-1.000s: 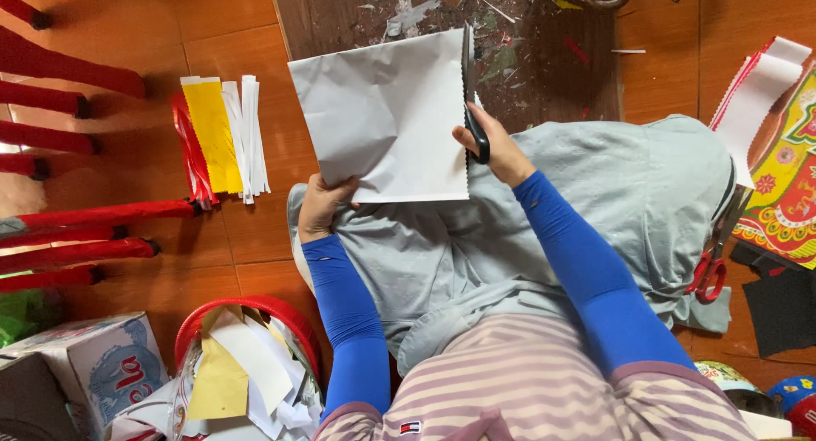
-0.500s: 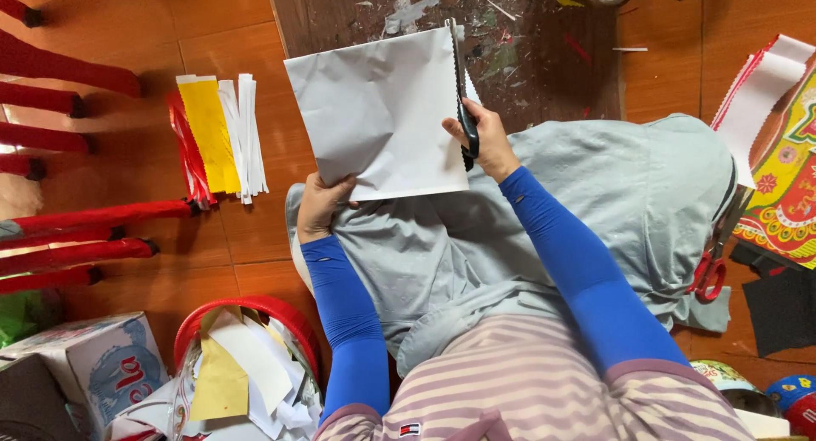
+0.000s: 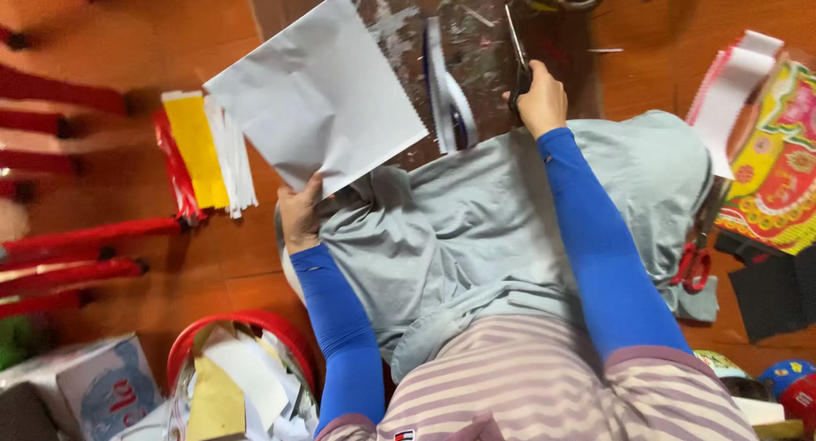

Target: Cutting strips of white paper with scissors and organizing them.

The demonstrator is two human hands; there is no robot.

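My left hand (image 3: pixel 299 213) grips the near corner of a large white paper sheet (image 3: pixel 319 97), held tilted up over the floor. Its right edge is zigzag cut. A narrow cut strip of paper (image 3: pixel 445 97) curls loose between the sheet and my right hand (image 3: pixel 541 99). That hand holds black-handled scissors (image 3: pixel 518 54), blades pointing away from me, now apart from the sheet. Both arms wear blue sleeves, and grey cloth (image 3: pixel 510 228) covers my lap.
Stacked red, yellow and white paper strips (image 3: pixel 202 156) lie at the left on the orange floor. A red basket (image 3: pixel 242 373) of paper scraps sits near left. Red-handled scissors (image 3: pixel 695 258) and colourful printed paper (image 3: pixel 778 165) lie right. Red sticks (image 3: pixel 85 237) lie far left.
The scissors finished the cut along the sheet's right edge; a narrow strip came free. My right hand moved right, away from the sheet, and my left hand swung the sheet leftward.
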